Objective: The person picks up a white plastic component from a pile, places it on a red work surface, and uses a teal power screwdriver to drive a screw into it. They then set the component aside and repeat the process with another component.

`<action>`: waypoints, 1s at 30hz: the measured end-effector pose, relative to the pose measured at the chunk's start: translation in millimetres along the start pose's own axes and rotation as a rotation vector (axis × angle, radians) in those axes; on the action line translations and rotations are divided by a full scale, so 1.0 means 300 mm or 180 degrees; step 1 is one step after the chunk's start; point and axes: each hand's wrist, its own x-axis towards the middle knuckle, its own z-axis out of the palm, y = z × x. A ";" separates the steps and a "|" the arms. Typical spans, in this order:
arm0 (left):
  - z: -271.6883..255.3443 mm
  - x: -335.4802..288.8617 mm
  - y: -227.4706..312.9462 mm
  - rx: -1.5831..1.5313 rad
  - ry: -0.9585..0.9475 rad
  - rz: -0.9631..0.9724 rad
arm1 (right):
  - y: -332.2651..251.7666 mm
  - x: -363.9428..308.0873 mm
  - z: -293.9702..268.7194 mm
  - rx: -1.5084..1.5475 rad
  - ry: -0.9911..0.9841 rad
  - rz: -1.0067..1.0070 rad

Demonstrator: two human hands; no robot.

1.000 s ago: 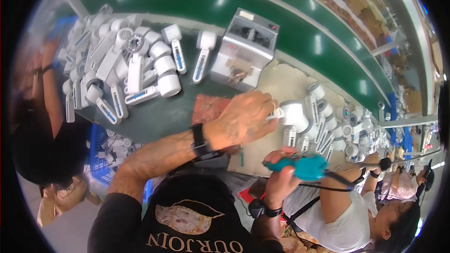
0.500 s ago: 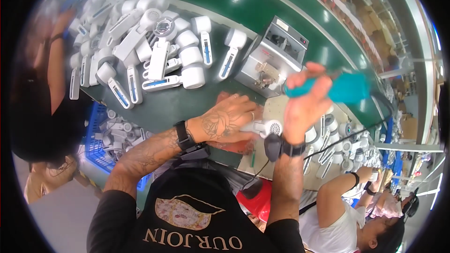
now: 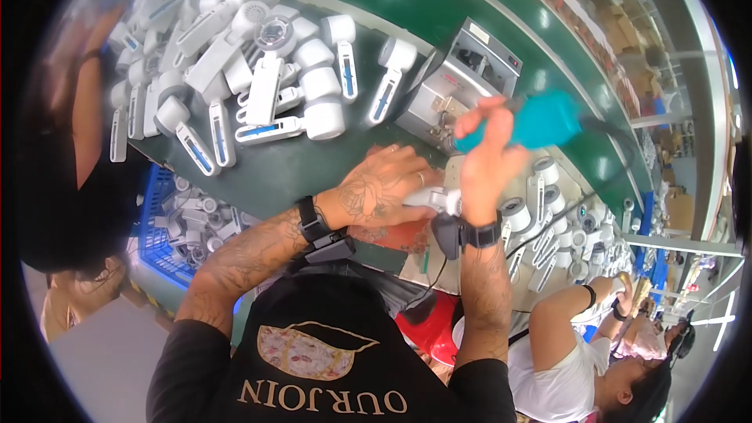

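My right hand is closed round a teal electric screwdriver, held nearly level with its front end beside the front of a metal screw feeder. A dark cord trails from the back of this tool. Under my left hand, a white handheld unit with a round head and a handle lies over a reddish mat. My left fingers grip the handle and hide most of it. The unit's head is close to my right wrist, which partly covers it.
Many similar white units are heaped at the bench's far left. More lie at the right. A blue basket of white parts stands below the left edge. Co-workers are at the left and lower right.
My right hand has moved left with the electric screwdriver, toward the screw feeder. The white unit's head has turned, so its vented face no longer shows. My left hand stays on the handle.
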 end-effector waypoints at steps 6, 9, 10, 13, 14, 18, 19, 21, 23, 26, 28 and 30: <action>0.002 0.008 0.004 0.0021 0.0092 0.0084 | -0.063 -0.145 -0.114 0.0393 0.0056 0.0005; 0.003 0.003 0.005 0.0018 -0.0013 -0.0073 | -0.058 -0.160 -0.121 0.0271 0.0107 0.0123; 0.013 0.000 0.000 -0.0030 0.0024 -0.0024 | -0.053 -0.162 -0.127 0.0222 0.0124 0.0095; 0.011 0.001 0.004 -0.0029 0.0048 0.0000 | -0.039 -0.160 -0.130 0.0200 0.0171 0.0068; 0.009 0.001 0.009 0.0005 0.0040 -0.0022 | -0.037 -0.161 -0.131 0.0208 0.0201 0.0071; 0.016 0.003 0.006 0.0011 0.0108 0.0050 | -0.019 -0.173 -0.133 0.0232 0.0111 0.0071; 0.014 0.005 0.009 0.0012 0.0051 0.0016 | -0.005 -0.179 -0.133 0.0220 0.0073 0.0062; 0.014 0.004 0.010 0.0009 -0.0022 -0.0028 | 0.009 -0.181 -0.131 0.0211 0.0042 0.0070; 0.018 0.008 0.010 0.0058 0.0090 0.0038 | 0.016 -0.175 -0.132 0.0340 -0.0114 -0.0106; 0.001 0.012 0.021 0.0068 0.0059 0.0039 | 0.029 -0.173 -0.136 0.0407 -0.0233 -0.0082; 0.014 0.008 0.008 0.0073 0.0098 0.0075 | 0.029 -0.173 -0.132 0.0347 -0.0183 -0.0061; 0.023 0.003 0.002 0.0075 0.0159 0.0119 | 0.023 -0.173 -0.129 0.0274 -0.0145 -0.0054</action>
